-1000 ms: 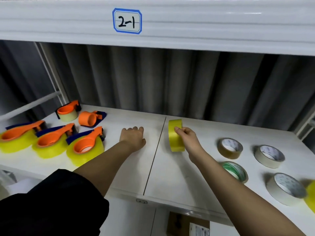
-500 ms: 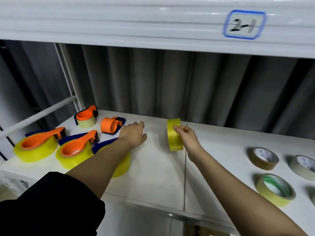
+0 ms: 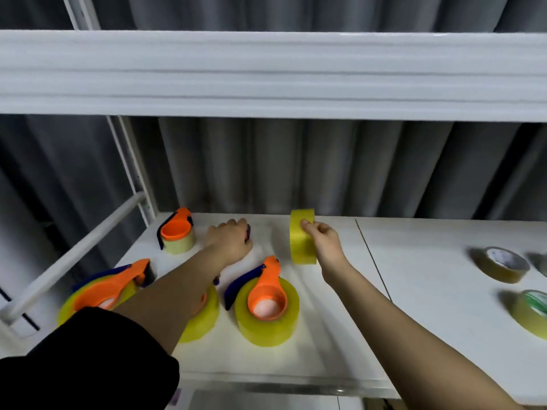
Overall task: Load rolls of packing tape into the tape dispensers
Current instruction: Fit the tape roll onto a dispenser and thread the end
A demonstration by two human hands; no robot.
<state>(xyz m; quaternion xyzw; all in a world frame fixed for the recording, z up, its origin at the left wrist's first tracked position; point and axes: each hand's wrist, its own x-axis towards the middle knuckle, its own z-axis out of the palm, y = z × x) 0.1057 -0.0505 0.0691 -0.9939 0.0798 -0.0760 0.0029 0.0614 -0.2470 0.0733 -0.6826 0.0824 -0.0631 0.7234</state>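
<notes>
At the far left of the white shelf (image 3: 429,306) lies a loaded dispenser (image 3: 111,287), its orange handle across a yellow roll, blurred at the edge of my view. Behind it, toward the back corner, a small dispenser (image 3: 176,232) sits on a pale roll. My left forearm, coming out of a black sleeve (image 3: 88,359), crosses over a second yellow roll (image 3: 204,315) and hides most of it. My left hand (image 3: 231,242) is down on the shelf near the back, fingers curled over a small dark and orange piece (image 3: 247,232); only a sliver of it shows, so I cannot tell whether I am gripping it or merely covering it. Just beside my forearm lies another loaded dispenser (image 3: 268,303), orange cup set in the core of a fat yellow roll, blue blade end pointing left. Next comes the yellow tape roll (image 3: 302,241), standing on edge, its lower rim on or just above the shelf. My right hand (image 3: 324,242) pinches it, thumb on the near face and fingers curled round the rim behind. Well apart to the right lie a brownish roll (image 3: 501,264) flat on the shelf and, nearer me, a roll with a green core (image 3: 532,312), cut off by the frame edge
</notes>
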